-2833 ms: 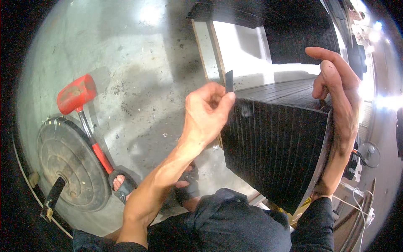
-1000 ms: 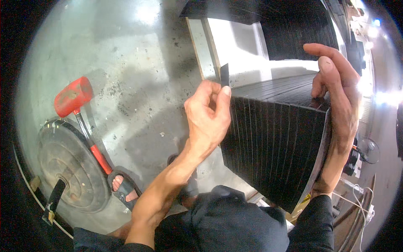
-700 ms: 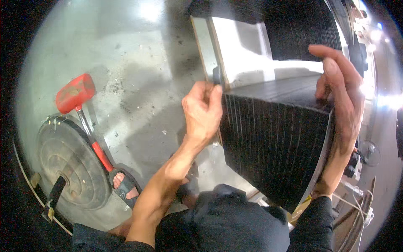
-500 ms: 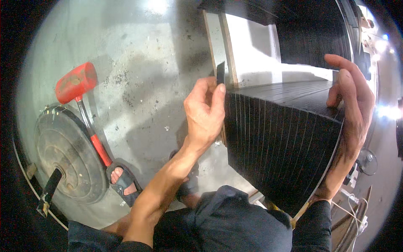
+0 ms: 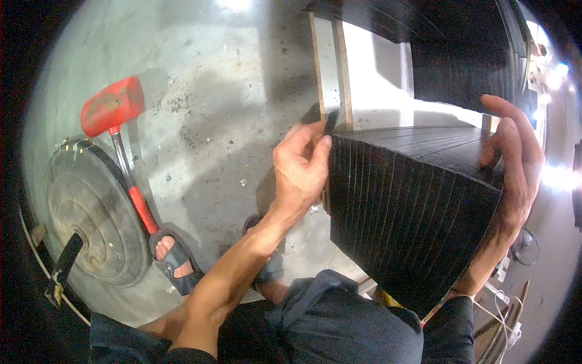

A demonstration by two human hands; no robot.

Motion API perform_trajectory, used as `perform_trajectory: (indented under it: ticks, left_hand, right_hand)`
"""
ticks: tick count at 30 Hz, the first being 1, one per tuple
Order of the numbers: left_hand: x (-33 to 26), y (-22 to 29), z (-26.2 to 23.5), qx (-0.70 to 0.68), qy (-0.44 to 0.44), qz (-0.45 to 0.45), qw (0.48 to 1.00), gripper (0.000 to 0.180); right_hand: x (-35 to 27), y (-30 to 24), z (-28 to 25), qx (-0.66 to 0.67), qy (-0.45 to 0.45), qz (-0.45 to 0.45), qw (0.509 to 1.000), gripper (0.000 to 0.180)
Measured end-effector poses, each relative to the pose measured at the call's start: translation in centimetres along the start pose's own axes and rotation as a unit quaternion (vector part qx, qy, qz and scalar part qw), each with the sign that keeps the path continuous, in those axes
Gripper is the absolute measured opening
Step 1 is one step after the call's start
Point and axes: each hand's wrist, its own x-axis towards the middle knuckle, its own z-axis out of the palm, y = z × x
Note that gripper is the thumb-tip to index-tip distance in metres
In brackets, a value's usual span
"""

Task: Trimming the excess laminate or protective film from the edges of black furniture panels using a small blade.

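Note:
A large black slatted panel box [image 5: 418,200] stands in front of me, its ribbed face toward my legs. My left hand [image 5: 300,167] presses against its left upper corner, fingers pinching a small dark piece [image 5: 330,121] at the edge. My right hand [image 5: 512,164] grips the box's right upper edge, fingers curled over the top.
A red-headed mallet [image 5: 115,130] lies on the concrete floor [image 5: 224,91], its handle resting on a round dark metal disc [image 5: 91,218]. My sandalled foot [image 5: 173,258] is beside the handle. A pale wooden board [image 5: 330,67] and more black slatted panels [image 5: 461,67] lie beyond.
My left hand shifted along the box's left corner and now pinches the small dark piece at the top edge. The view moved slightly; my right hand kept its grip.

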Motion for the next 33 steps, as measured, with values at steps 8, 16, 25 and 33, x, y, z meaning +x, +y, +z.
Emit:
perform_trajectory:
  ticks: [8,16,25,33]
  left_hand:
    - [-1.3,1.9,0.5,0.026,-0.015,0.103,0.994,0.021]
    - [0.0,-1.0,-0.2,-0.006,0.023,-0.061,0.998,0.023]
    - [0.3,-1.1,-0.5,0.009,-0.017,-0.017,1.0,0.029]
    - [0.8,-0.3,-0.4,0.022,-0.03,0.029,0.999,0.026]
  right_hand:
    - [-0.1,-0.4,0.2,0.035,0.005,0.005,0.999,0.042]
    - [0.0,0.2,0.0,0.01,-0.007,-0.015,1.0,0.043]
    - [-0.2,0.7,0.4,-0.001,0.002,-0.078,0.997,0.046]
    - [-0.3,-0.3,0.6,0.009,0.021,-0.029,0.999,0.046]
